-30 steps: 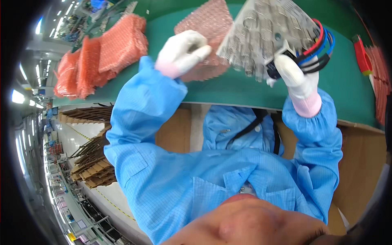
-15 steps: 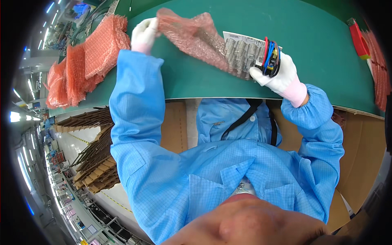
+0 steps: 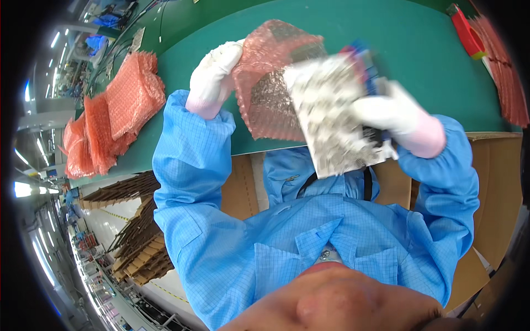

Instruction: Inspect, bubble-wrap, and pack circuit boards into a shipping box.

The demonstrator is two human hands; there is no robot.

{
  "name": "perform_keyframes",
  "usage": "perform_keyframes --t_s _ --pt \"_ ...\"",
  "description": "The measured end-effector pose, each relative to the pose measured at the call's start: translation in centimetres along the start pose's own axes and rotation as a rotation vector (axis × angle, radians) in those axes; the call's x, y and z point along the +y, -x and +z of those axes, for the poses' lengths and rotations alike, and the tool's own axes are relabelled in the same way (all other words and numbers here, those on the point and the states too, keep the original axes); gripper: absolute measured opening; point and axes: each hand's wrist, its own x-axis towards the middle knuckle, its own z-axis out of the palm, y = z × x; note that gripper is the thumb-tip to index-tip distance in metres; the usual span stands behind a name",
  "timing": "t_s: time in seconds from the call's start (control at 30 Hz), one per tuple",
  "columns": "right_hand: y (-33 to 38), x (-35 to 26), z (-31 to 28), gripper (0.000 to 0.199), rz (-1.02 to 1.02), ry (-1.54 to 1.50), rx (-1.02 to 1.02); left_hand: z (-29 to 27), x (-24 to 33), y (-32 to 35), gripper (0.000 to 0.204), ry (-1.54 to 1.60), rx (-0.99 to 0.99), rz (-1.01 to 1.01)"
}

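Observation:
My left hand (image 3: pixel 214 74), in a white glove, pinches the upper left edge of a pink see-through bubble-wrap bag (image 3: pixel 268 105). The bag hangs spread above the green table, its right side reaching the left edge of a white board with rows of grey coil-like parts (image 3: pixel 323 110). Whether the board touches the bag or is partly inside it, I cannot tell. My right hand (image 3: pixel 392 113), also gloved, grips that board by its right side, next to a bundle of red, blue and black wires (image 3: pixel 367 69). Motion smears the hand, board and wires.
Pink bubble-wrap bags (image 3: pixel 118 113) lie piled on the green table (image 3: pixel 419 44) at the left. At the far right are a red tool (image 3: pixel 466 33) and another pink stack (image 3: pixel 499 71). Cardboard dividers (image 3: pixel 141 243) stand below left; cardboard (image 3: pixel 494 193) stands below right.
My right hand has tilted the board up and brought it nearer my body, past the table edge. My left hand has moved down and right, and the bag now hangs wider open.

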Motion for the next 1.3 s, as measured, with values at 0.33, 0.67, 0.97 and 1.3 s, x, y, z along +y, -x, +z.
perform_keyframes --t_s 0.33,0.67,0.97,1.3 --pt "-7.4 6.4 -0.2 0.05 -1.051 0.93 0.229 9.4 2.3 2.7 0.021 -1.342 -0.353 0.778" --pt "-3.0 2.6 0.2 0.052 -0.241 -0.247 -0.012 5.0 2.8 3.2 0.078 -0.98 -0.123 1.092" --pt "-5.3 6.6 -1.9 0.061 -0.693 0.569 0.064 5.3 -2.1 -0.6 0.083 -0.49 -0.615 -0.033" --pt "-2.2 4.5 -7.0 0.04 -0.424 0.264 0.339 4.8 -7.4 -0.3 0.042 -0.08 0.041 -0.036"
